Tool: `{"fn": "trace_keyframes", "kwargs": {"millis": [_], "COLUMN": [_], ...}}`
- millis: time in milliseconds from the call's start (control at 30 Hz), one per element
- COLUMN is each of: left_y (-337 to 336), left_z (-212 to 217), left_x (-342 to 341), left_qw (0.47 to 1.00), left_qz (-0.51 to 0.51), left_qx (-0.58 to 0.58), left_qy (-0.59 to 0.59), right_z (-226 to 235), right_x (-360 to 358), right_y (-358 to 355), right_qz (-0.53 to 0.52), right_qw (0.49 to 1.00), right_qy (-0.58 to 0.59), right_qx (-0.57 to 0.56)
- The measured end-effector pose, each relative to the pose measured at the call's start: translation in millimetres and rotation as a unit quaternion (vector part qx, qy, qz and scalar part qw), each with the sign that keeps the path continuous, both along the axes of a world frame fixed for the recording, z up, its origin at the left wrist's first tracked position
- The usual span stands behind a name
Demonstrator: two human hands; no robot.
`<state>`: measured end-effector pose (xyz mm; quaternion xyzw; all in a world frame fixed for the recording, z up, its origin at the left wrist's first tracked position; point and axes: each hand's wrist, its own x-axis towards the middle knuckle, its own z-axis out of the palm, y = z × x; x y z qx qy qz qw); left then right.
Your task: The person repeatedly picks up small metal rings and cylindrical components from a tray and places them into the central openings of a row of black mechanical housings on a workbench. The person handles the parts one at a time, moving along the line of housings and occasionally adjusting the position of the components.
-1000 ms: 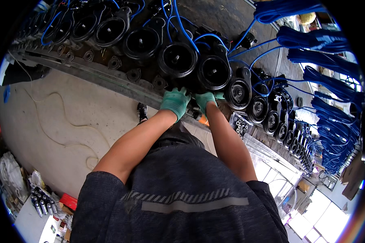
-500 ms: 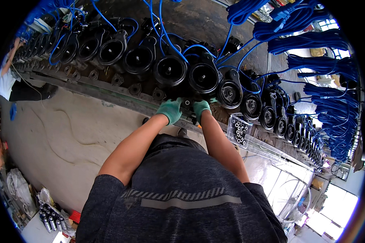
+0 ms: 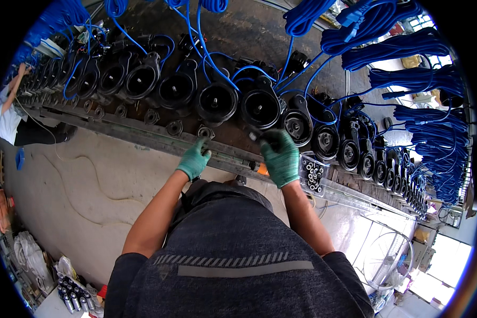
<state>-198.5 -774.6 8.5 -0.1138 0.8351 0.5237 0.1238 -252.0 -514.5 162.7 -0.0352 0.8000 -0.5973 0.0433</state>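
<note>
My left hand (image 3: 194,161), in a green glove, is over the bench's front edge with thumb and forefinger apart. Its fingertips are just short of a dark metal flange piece (image 3: 205,132) with a round centre hole. My right hand (image 3: 282,160), also gloved, is closed around a dark round part (image 3: 271,139), mostly hidden by the fingers and slightly blurred. Behind it stands a black round housing (image 3: 260,106) with a shaft in its middle. A clear box (image 3: 312,175) of small ring-shaped bearings sits right of the right hand.
More black housings (image 3: 217,102) line the bench both ways, with blue cables (image 3: 384,52) coiled behind. Several flange pieces (image 3: 151,116) lie along the front rail (image 3: 159,139). An orange-ended object (image 3: 261,168) lies by the edge. Another person (image 3: 8,114) works far left.
Both hands were close together at a part with a light ring in its middle. The left has moved left toward the flange piece; the right has moved rightward with a dark part, uncovering the orange-ended object.
</note>
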Motion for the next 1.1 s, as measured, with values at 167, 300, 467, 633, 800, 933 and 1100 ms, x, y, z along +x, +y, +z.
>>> {"fn": "trace_keyframes", "kwargs": {"millis": [167,300,467,633,800,933,1100], "left_y": [-18,-20,-12,-23,-13,-11,-13], "left_z": [-30,-52,-34,-57,-40,-38,-46], "left_x": [16,28,30,38,29,31,30], "left_qw": [0.999,0.998,0.998,1.000,0.999,0.997,0.998], "left_qz": [0.035,0.047,0.041,0.021,0.008,0.007,0.004], "left_qx": [0.009,0.043,0.035,-0.018,-0.024,-0.045,-0.062], "left_qy": [-0.020,-0.003,-0.010,0.006,-0.026,-0.060,-0.009], "right_z": [6,-18,-12,-19,-122,-147,-209], "right_x": [-64,-75,-58,18,75,91,90], "right_y": [-9,-11,4,59,202,278,343], "right_qz": [-0.015,0.034,0.075,0.084,-0.167,-0.295,-0.253], "right_qw": [0.918,0.878,0.879,0.954,0.924,0.827,0.855], "right_qy": [0.329,0.335,0.338,0.177,0.007,-0.043,-0.220], "right_qx": [0.219,0.340,0.329,0.228,0.345,0.476,0.396]}}
